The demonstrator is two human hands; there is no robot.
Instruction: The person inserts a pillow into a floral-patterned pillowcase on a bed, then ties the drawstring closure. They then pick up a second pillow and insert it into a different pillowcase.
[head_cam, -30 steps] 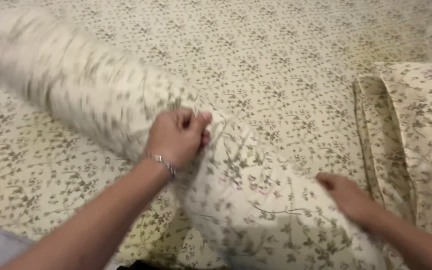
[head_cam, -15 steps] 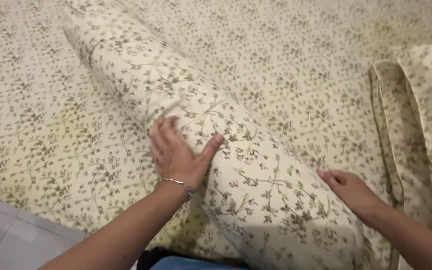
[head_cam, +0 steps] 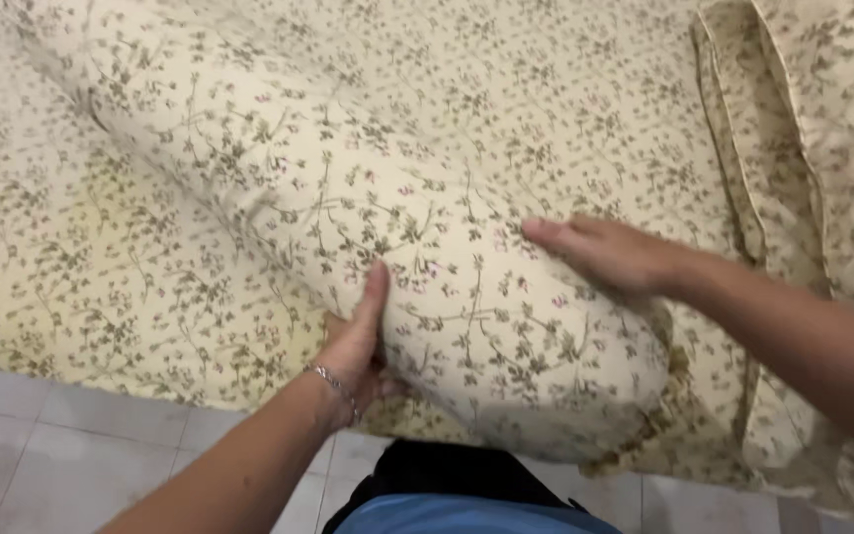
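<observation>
A long, round cream bolster pillow in a fabric cover printed with small olive leaf sprigs and tiny pink flowers [head_cam: 368, 208] lies slantwise on a bed, running from the upper left of the view down to its blunt near end at the lower middle, where a gathered frill of the cover [head_cam: 659, 420] shows under the end, close to the bed's edge. The bed is covered by a cream bed sheet with the same leafy sprig print [head_cam: 81, 267], so pillow and sheet blend into one another. The left hand [head_cam: 356, 346] is pressed against the near side of the bolster with the palm cupped under its curve and the thumb pointing up along the fabric; the fingers are tucked beneath and cannot be seen, so it grips nothing closed but cradles the pillow from below. A thin silver chain bracelet [head_cam: 333, 381] circles that wrist. The right hand [head_cam: 605, 255] lies flat and open on the far upper side of the bolster, fingers stretched out together toward the left, pressing on the cover. At the upper right a folded cream cloth of matching print with a piped hem [head_cam: 803, 119] rests on the sheet, just beside the right forearm. Below the bed's edge, pale grey floor tiles [head_cam: 61, 465] show.
</observation>
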